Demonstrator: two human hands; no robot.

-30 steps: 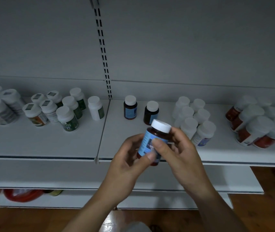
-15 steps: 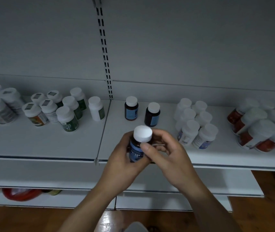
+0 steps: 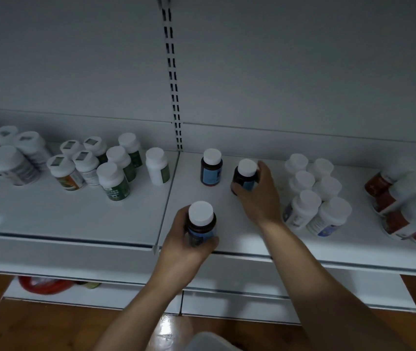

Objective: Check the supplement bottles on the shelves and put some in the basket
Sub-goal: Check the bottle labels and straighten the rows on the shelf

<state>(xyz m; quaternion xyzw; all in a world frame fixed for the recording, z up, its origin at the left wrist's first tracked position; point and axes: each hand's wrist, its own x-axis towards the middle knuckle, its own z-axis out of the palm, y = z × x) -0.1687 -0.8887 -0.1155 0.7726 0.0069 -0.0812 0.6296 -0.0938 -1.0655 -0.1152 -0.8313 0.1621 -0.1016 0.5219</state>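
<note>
Two hands: a bottle each
left hand (image 3: 186, 245): wraps the blue-label bottle (image 3: 201, 220)
right hand (image 3: 257, 196): curls round the shelf bottle (image 3: 245, 173)
risk: knuckles may topple white bottles (image 3: 303, 206) nearby

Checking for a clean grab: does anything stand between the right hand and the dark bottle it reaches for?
Nothing visible does. The right hand curls round the dark bottle; the blue-label bottle beside it stands apart.

front bottle (image 3: 201, 225) over shelf (image 3: 75, 214) edge, second bottle (image 3: 246, 171) behind-right — third bottle (image 3: 211, 171) left of that
</note>
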